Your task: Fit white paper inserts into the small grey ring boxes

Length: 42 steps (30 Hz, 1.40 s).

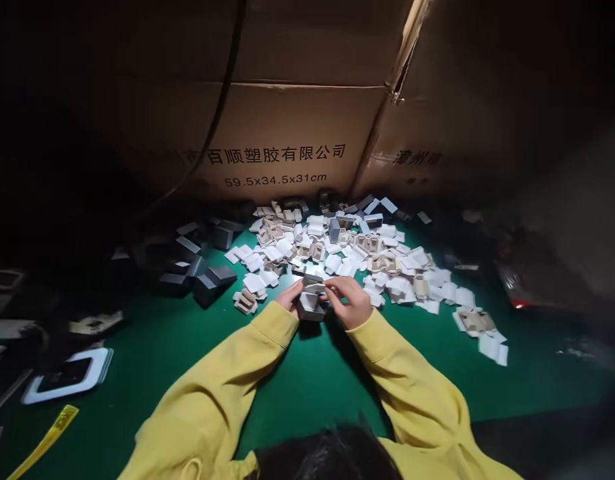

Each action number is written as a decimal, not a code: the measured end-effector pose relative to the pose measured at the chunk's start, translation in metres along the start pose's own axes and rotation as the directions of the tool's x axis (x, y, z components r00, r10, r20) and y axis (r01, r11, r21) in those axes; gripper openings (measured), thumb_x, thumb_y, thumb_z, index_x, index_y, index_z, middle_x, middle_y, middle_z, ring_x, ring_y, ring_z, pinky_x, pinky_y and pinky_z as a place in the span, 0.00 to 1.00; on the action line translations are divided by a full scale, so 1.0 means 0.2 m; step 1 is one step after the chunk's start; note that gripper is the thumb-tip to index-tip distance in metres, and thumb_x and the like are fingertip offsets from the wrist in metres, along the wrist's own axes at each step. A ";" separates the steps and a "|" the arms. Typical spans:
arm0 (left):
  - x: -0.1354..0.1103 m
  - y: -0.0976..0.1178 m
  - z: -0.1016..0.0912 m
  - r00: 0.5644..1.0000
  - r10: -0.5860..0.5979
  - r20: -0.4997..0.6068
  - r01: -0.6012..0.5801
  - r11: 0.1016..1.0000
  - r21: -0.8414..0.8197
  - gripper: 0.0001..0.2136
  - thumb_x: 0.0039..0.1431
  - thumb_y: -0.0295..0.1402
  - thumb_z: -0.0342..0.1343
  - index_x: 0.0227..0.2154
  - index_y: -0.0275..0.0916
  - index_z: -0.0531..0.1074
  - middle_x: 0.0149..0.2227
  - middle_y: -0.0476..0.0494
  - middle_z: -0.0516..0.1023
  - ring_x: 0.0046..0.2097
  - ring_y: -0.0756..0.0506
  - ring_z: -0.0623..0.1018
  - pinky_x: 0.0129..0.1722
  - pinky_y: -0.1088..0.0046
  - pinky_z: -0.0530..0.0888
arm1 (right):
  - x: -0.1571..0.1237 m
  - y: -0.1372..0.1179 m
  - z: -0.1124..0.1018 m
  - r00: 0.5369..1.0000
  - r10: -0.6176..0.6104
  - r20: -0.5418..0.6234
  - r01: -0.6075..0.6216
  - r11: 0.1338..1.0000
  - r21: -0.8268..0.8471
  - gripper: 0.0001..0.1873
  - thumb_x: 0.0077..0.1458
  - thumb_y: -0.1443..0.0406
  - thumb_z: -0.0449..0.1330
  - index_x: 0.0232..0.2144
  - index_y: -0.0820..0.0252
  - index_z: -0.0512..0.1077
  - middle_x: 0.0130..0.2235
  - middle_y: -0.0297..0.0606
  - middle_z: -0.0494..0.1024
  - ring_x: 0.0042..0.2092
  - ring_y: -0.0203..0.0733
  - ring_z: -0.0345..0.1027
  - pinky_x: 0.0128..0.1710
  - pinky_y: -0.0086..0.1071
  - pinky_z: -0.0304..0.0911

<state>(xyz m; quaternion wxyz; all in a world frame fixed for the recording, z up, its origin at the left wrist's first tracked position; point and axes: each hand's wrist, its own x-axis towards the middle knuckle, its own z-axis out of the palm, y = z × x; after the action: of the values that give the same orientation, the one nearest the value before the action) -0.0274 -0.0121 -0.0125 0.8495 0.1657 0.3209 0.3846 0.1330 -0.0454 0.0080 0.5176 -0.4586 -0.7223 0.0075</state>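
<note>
My left hand (290, 297) is closed round the left side of a small dark grey box (312, 315), held just above the green table in front of me. A pale folded card insert (311, 299) shows in the box's opening. My right hand (350, 301) pinches the edge of a thin pale piece at the top of the box; its exact shape is partly hidden by the fingers. Right behind the box lies a wide heap of folded white card inserts (332, 263), some showing brown hollows.
Several dark boxes (212, 283) lie to the left of the heap. Large printed cartons (287, 120) stand as a wall behind. A white-framed flat object (70, 377) and a yellow strap (50, 437) are at the left on the green table (307, 387). A clear plastic bag (532, 287) lies right.
</note>
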 end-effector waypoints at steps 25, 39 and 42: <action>0.03 -0.03 -0.09 0.997 0.039 0.072 -0.047 0.992 0.114 0.15 0.55 0.36 0.63 0.44 0.35 0.76 0.41 0.39 0.81 0.42 0.42 0.81 0.44 0.65 0.77 | -0.06 0.04 0.07 0.999 0.040 0.017 -0.040 0.998 -0.050 0.09 0.62 0.67 0.56 0.36 0.57 0.77 0.32 0.40 0.76 0.33 0.40 0.68 0.34 0.34 0.67; -0.03 -0.01 -0.05 0.979 0.010 0.206 -0.070 0.956 0.287 0.21 0.46 0.39 0.71 0.43 0.37 0.76 0.36 0.41 0.79 0.31 0.45 0.79 0.32 0.69 0.78 | -0.07 0.04 0.09 0.951 0.303 0.066 -0.303 0.953 -0.022 0.14 0.49 0.69 0.54 0.38 0.57 0.74 0.32 0.37 0.74 0.31 0.38 0.67 0.30 0.30 0.65; -0.02 0.00 -0.05 0.977 0.037 0.210 -0.107 0.938 0.329 0.18 0.45 0.35 0.71 0.40 0.38 0.76 0.35 0.42 0.79 0.33 0.43 0.80 0.32 0.67 0.79 | -0.08 0.06 0.10 0.948 0.309 0.077 -0.305 0.950 -0.057 0.13 0.48 0.69 0.55 0.37 0.57 0.74 0.32 0.38 0.75 0.32 0.39 0.69 0.30 0.30 0.66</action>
<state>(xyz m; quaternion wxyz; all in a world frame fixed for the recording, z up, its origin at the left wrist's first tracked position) -0.0353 -0.0151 -0.0180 0.8216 0.3589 0.2885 0.3359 0.1260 -0.0400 -0.0183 0.4686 -0.5761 -0.6634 0.0916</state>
